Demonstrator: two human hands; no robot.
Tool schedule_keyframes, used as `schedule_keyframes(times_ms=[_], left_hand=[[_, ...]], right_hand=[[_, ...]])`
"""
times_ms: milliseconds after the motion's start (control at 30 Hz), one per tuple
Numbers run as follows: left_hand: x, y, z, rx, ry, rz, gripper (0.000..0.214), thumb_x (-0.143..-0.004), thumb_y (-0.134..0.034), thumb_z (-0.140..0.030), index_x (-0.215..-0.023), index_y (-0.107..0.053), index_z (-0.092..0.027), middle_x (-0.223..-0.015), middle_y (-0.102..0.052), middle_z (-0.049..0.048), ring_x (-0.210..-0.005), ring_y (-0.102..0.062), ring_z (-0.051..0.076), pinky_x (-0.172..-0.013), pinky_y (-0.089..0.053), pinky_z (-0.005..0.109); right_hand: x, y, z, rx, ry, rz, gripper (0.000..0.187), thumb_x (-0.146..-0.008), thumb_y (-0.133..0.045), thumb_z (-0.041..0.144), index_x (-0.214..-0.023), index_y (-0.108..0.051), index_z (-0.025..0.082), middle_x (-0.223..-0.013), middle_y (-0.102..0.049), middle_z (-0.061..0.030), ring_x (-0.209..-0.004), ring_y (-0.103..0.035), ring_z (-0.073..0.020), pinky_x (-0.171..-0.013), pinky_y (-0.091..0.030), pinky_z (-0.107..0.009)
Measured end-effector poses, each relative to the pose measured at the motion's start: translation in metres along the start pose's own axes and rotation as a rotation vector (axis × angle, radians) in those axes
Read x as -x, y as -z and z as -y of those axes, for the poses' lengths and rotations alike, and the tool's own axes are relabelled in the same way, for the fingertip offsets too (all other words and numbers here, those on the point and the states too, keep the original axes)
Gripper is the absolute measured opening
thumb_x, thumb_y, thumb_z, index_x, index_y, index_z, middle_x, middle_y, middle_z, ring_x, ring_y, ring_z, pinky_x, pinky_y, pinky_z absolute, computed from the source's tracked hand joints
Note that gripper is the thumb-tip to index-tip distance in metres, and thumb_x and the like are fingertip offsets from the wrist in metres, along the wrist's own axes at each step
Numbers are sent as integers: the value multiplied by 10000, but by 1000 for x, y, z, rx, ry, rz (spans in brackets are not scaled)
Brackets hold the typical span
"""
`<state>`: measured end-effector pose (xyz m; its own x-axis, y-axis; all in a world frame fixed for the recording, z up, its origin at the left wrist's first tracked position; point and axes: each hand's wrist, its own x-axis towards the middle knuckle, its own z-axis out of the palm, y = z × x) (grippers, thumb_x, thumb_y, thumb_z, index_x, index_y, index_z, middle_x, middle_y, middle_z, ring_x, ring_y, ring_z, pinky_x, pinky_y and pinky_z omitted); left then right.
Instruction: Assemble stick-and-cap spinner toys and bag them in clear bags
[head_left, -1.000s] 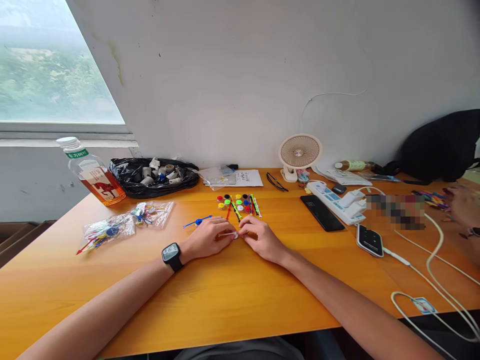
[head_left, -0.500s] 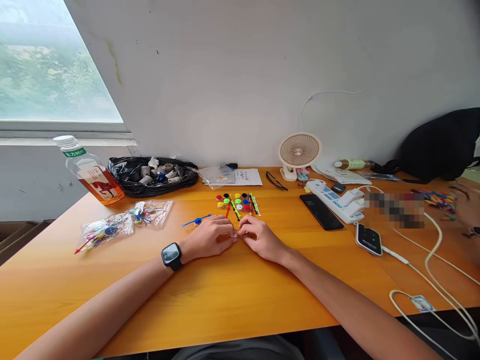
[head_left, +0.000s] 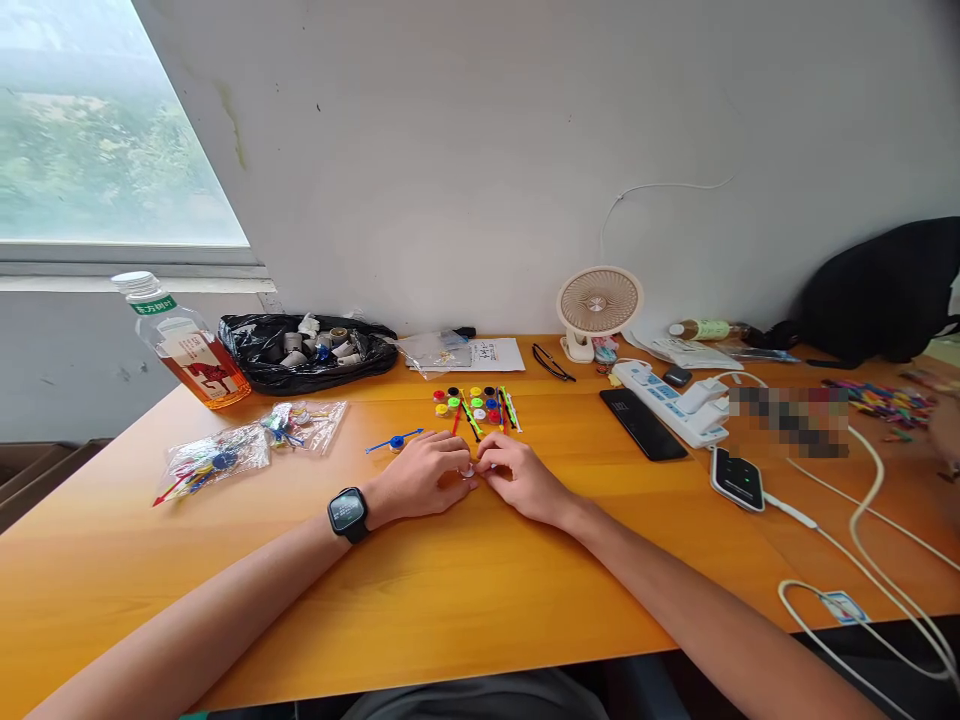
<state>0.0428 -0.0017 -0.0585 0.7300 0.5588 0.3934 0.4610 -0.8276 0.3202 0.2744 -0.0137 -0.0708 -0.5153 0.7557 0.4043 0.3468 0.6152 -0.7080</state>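
Note:
Between my fingertips, low over the table, is a small white round plastic piece [head_left: 468, 471]. My left hand [head_left: 426, 472], with a black watch on its wrist, has closed its thumb and fingers on it. My right hand [head_left: 521, 478] is pinched at the piece's right side; what its fingertips hold is mostly hidden. Just beyond my hands lie several coloured round caps [head_left: 478, 397] and a row of thin coloured arrow sticks [head_left: 504, 405]. Left of them rests a blue arrow spinner [head_left: 396, 442] with a round blue centre.
Clear bags of parts [head_left: 214, 462] and a tea bottle [head_left: 191, 350] stand left, near a black bag of pipe fittings [head_left: 307, 350]. A fan [head_left: 598, 305], phone [head_left: 642, 424], power strip [head_left: 667, 402] and cables are right. Another person's blurred hand is at the right edge, by coloured pieces [head_left: 885, 402].
The white piece shows a little more between my fingertips, and my hands have barely moved. At the right edge, the other person's hand has shifted.

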Motion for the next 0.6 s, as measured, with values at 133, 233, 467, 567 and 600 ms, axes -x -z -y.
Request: schedule_keyframes(times_ms=[133, 233, 467, 567, 600], left_hand=[[2, 0, -2, -1, 15, -10, 163, -982, -660, -376, -1051, -631, -231, -1050, -722, 70, -982, -656, 248, -882, -491, 381], [4, 4, -3, 29, 52, -67, 371, -938, -707, -472, -1198, -593, -233, -1193, -700, 104, -1083, -648, 286, -947, -496, 423], [8, 12, -3, 35, 30, -209, 649, -901, -730, -542, -1416, -484, -233, -1366, -640, 139, -1247, -566, 339, -1071, -447, 497], [10, 14, -2, 31, 8, -287, 586, -933, -682, -518, -1408, -505, -224, -1350, -645, 142, -1249, -555, 337, -1071, -446, 497], [11, 14, -2, 26, 10, -308, 532, -958, -652, -492, -1395, -520, -219, -1335, -652, 142, -1240, -557, 332, -1066, -447, 492]], right_hand=[[-2, 6, 8, 31, -41, -18, 116, -983, -623, 155, -1007, -718, 217, -1054, -701, -61, -962, -671, -197, -874, -530, -316], [-3, 12, 10, 89, -121, -118, 170, -1017, -628, 295, -1143, -712, 218, -1094, -731, -72, -934, -674, -203, -853, -531, -325], [-7, 21, 13, -207, -459, -93, 513, -1029, -509, 617, -1126, -740, 170, -534, -451, 51, -472, -377, -136, -496, -300, -278], [-9, 24, 16, -400, -498, -125, 577, -1022, -468, 679, -930, -736, 176, -488, -244, 92, -449, -192, -113, -480, -162, -285], [-9, 25, 16, -412, -486, -164, 571, -1010, -491, 686, -898, -728, 178, -491, -229, 95, -457, -176, -110, -486, -159, -287]])
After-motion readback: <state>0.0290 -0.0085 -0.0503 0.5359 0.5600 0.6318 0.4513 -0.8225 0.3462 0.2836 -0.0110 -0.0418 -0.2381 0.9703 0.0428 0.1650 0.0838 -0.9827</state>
